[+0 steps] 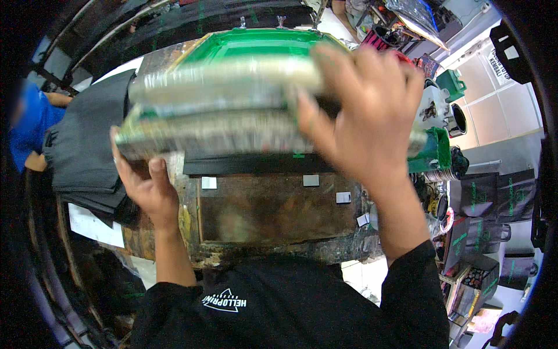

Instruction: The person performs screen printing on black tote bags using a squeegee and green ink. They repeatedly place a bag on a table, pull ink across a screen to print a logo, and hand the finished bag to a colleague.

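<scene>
The frame [215, 136] is in the middle, raised off the table [273, 250] and blurred, its near edge running from the left hand [150, 198] toward the right, where it passes behind the right hand [375, 116]. The left hand grips the frame's near left corner from below, the thumb apart from the fingers, which curl up around the end. The right hand is higher and further right, clenched around the right end of a pale bar [221, 87], its thumb on the near side and its fingers over the top. The bar lies between the near edge and the green mesh [261, 43], about parallel to that edge; whether it touches the mesh cannot be told for the blur. So the frame is up against the left hand, while the right hand is over its right part, the 2 hands well apart.

Below the frame, a black cloth [250, 166] shows along the far side of a brown board [267, 209]. 4 pale tabs [311, 180] lie at and near the board, 1 to the left and 3 to the right. A black stack [90, 139] sits just beside the frame on the left, with a person in blue [35, 116] beyond it. A green tub [436, 151] stands to the right, past the right hand
</scene>
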{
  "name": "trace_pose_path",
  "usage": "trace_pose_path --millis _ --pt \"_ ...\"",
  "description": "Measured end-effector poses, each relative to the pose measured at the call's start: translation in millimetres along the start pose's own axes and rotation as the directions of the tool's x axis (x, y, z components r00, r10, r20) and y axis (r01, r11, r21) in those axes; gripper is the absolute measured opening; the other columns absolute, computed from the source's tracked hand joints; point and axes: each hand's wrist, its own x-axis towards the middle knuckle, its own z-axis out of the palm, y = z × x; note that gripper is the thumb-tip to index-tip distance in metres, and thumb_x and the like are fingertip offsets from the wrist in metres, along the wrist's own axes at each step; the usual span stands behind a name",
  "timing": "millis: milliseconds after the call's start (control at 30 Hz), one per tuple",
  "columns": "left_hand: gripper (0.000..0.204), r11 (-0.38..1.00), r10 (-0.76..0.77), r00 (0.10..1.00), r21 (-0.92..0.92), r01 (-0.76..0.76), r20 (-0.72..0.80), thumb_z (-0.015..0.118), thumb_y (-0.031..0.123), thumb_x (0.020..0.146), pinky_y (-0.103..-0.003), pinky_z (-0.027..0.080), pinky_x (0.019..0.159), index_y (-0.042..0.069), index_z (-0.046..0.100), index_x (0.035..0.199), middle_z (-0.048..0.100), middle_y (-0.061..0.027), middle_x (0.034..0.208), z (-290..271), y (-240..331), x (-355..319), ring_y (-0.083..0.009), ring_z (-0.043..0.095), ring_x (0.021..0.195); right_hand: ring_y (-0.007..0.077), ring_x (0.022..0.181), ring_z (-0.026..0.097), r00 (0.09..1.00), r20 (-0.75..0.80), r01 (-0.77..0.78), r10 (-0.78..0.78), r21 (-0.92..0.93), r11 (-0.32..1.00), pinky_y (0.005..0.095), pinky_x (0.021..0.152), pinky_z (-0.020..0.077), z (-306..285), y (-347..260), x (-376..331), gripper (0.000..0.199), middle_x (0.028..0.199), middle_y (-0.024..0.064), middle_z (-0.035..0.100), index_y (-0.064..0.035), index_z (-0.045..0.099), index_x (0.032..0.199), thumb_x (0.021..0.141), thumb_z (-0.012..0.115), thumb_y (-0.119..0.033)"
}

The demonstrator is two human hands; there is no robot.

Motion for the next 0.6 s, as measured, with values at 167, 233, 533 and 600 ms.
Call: trace_pose_path --millis 167,233,533,600 --pt "0.09 0.907 -0.324 0.931 0.333 0.256 0.169 0.076 0.04 0.098 -0.046 0.044 0.109 -0.004 0.031 0.162 0.055 -0.0264 0.137 2.9 -55.2 2.8 -0.0338 0.056 0.126 0.0233 0.076 0.054 1.0 -0.001 -0.015 0.015 0.037 0.999 0.042 0.08 0.0399 -17.1 16.5 63.4 0.049 0.078 0.0074 0.06 -0.0091 0.066 0.092 0.102 0.055 -0.055" --pt "0.087 0.723 -0.226 0.937 0.691 -0.021 0.265 0.079 0.037 0.094 -0.052 0.043 0.11 -0.009 0.038 0.155 0.057 -0.0299 0.133 -3.6 -75.8 -30.7 -0.042 0.056 0.126 0.0201 0.07 0.051 1.0 0.019 -0.016 0.016 0.039 0.999 0.0405 0.078 0.0402 -12.7 26.3 75.8 0.051 0.073 0.0049 0.058 -0.0096 0.063 0.085 0.105 0.053 -0.055" --pt "0.063 0.656 -0.634 0.733 0.673 0.341 0.246 0.089 0.023 0.078 -0.052 0.048 0.103 -0.009 0.058 0.124 0.06 -0.0313 0.127 -2.9 -120.5 -50.5 -0.0464 0.058 0.12 0.0191 0.067 0.056 0.998 0.047 -0.053 0.051 0.033 0.998 0.046 0.085 0.048 -7.3 38.4 109.2 0.056 0.069 0.0027 0.059 -0.0119 0.061 0.081 0.107 0.047 -0.059" --pt "0.061 0.669 -0.587 0.767 0.689 0.278 0.26 0.089 0.02 0.077 -0.05 0.05 0.1 -0.007 0.059 0.122 0.063 -0.0296 0.121 -3.1 -122.7 -45.2 -0.0444 0.062 0.115 0.0193 0.067 0.056 0.996 0.076 -0.043 0.045 -0.033 0.999 0.0466 0.087 0.0479 -4.4 45.0 114.5 0.057 0.069 0.0028 0.059 -0.0115 0.061 0.081 0.107 0.046 -0.06"
